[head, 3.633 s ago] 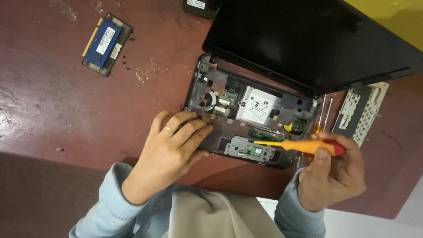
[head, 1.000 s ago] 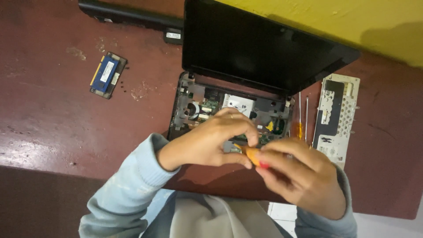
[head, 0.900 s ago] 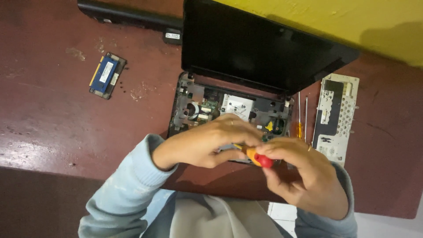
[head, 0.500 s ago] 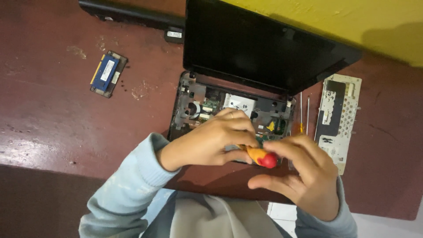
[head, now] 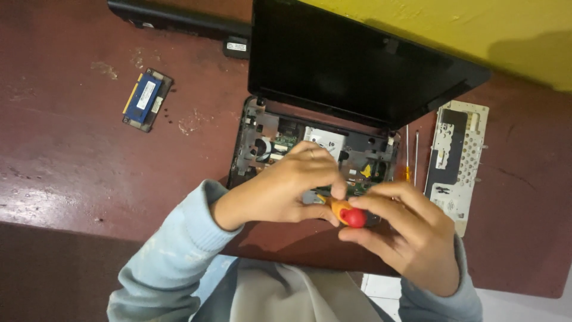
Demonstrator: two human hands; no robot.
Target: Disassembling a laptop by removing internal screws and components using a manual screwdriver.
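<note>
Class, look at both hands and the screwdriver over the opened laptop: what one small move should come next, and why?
Probably a short twist of the screwdriver. The right hand pinches its red-capped handle while the left hand steadies the shaft over the opened laptop, so the tip, hidden under the fingers, seems already set on something.

One opened laptop (head: 316, 149), one screwdriver (head: 345, 213), one memory module (head: 146, 99), one metal plate (head: 457, 156).

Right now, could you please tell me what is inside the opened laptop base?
The laptop base shows a round fan, green circuit board and silver plate. Both hands and the screwdriver cover its front middle.
</note>
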